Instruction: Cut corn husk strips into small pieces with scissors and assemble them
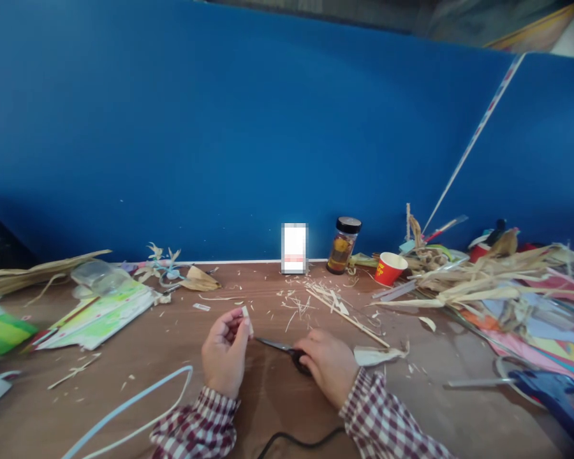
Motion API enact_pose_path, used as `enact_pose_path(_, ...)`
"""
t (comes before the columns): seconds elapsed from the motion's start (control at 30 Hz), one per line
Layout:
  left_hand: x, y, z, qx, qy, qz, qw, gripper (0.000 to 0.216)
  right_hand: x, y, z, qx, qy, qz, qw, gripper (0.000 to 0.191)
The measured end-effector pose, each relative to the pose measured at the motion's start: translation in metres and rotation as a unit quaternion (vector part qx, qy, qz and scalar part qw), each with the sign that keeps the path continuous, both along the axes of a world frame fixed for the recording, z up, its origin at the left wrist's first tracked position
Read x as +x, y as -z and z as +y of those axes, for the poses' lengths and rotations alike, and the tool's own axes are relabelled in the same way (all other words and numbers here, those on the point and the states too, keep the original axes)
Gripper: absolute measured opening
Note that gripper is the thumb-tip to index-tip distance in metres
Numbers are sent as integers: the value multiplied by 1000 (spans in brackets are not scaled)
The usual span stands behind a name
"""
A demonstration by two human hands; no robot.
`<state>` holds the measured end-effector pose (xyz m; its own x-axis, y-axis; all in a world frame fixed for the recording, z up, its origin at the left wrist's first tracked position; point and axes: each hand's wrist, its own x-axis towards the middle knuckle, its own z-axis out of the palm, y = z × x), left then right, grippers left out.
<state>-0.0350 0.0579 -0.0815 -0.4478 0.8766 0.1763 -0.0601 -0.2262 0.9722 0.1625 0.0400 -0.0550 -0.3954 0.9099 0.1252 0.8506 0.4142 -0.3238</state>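
My left hand [226, 357] is raised a little above the wooden table [182, 357], its fingers pinched on a small pale strip of husk [247, 317]. My right hand [330, 364] rests on the table, closed around the black handles of a pair of scissors [278, 347]. The scissor blades point left toward the left hand. Both wrists wear red-and-white checked sleeves. Thin husk shavings [299, 303] lie scattered just beyond the hands.
A dark jar [344, 245] and a red paper cup [388, 268] stand by the blue wall. Dried husks and coloured paper [497, 287] pile up at right, with a blue glue gun [545, 389]. Green papers [100, 313] lie at left. A pale cord [138, 398] loops in front.
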Motion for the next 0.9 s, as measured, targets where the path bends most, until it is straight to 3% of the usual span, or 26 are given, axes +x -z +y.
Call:
enact_pose_path(0.13,1,0,-1,-6,16,-13,1000,36,8,-2,5,-4,140,-6,990,20)
enact_pose_path(0.2,3,0,-2,-29,41,-31,998,39,13,-2,11,20,176,87,980,26)
enact_pose_path(0.27,6,0,-3,-61,70,-58,994,42,12,1,15,-8,142,265,954,31)
enact_pose_path(0.3,7,-1,-3,-75,85,-77,991,41,9,4,16,-64,115,362,923,33)
enact_pose_path(0.37,11,-3,-4,-93,117,-122,981,38,0,10,15,-212,72,520,824,35)
enact_pose_path(0.43,14,-5,-5,-108,153,-164,969,32,-10,16,12,-308,50,601,736,37)
enact_pose_path(0.47,15,-6,-6,-117,168,-178,962,29,-13,19,10,-333,42,615,713,38)
enact_pose_path(0.53,16,-7,-8,-138,193,-195,952,25,-19,22,7,-353,28,612,707,37)
enact_pose_path(0.77,16,-8,-10,-154,196,-217,944,22,-28,26,0,-326,-8,551,768,44)
enact_pose_path(0.9,19,-12,-3,-164,192,-227,941,22,-32,28,-1,-316,-16,542,779,37)
